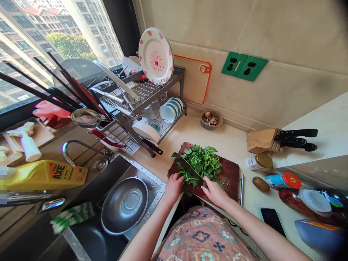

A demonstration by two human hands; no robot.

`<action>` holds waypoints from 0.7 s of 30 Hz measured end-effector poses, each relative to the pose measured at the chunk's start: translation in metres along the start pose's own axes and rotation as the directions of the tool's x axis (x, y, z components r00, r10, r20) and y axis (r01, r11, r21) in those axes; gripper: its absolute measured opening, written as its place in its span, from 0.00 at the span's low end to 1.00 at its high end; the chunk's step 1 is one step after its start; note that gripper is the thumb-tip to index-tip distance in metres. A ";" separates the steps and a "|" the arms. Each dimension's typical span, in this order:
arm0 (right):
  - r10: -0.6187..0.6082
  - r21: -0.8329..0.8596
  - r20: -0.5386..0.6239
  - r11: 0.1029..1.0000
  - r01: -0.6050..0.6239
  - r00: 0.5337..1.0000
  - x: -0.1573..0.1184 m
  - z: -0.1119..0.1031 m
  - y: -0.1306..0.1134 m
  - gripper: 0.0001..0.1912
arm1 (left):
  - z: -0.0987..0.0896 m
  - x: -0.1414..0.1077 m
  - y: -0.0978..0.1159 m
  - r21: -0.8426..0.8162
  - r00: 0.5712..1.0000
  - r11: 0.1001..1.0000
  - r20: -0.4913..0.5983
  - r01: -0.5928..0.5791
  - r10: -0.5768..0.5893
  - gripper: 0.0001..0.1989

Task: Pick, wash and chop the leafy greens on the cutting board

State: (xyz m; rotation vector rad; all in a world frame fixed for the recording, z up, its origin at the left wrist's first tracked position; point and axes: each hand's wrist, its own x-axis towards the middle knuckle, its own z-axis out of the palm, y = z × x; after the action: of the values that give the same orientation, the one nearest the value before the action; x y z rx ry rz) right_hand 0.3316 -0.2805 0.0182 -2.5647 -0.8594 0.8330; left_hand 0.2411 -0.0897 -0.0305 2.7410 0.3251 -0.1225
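Observation:
A heap of leafy greens (205,159) lies on a dark red-brown cutting board (231,177). My right hand (214,191) is closed round the handle of a kitchen knife (191,169), whose broad blade slants up to the left across the greens. On the near left side of the board, my left hand (174,186) has its fingers curled onto a smaller bunch of leaves just in front of the blade. Part of that bunch is hidden under the fingers.
Left of the board, a wok (125,206) sits in the sink (160,188). Behind stand a dish rack (152,99) and a bowl (211,125) of scraps. On the right are a knife block (261,140), jars, a brown egg-shaped item (261,184) and a phone (272,221).

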 end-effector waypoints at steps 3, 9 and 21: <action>-0.083 -0.001 -0.040 0.997 0.083 0.996 -0.007 -0.015 -0.003 0.06 | -0.005 0.000 -0.001 0.051 0.999 0.999 -0.047 -0.006 0.008 0.11; -0.102 -0.060 -0.050 0.993 0.099 0.994 -0.018 -0.033 -0.014 0.07 | -0.006 -0.005 -0.009 -0.018 0.995 1.000 -0.101 -0.009 0.007 0.06; -0.042 0.082 -0.178 0.995 0.057 0.983 0.036 0.006 -0.069 0.05 | 0.014 -0.005 -0.002 -0.209 0.998 0.978 -0.065 0.005 -0.019 0.05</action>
State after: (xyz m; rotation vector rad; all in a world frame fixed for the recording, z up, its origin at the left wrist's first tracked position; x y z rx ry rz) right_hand 0.3210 -0.2039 0.0293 -2.4862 -0.8110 0.6049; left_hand 0.2351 -0.0947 -0.0436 2.5386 0.3525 0.0010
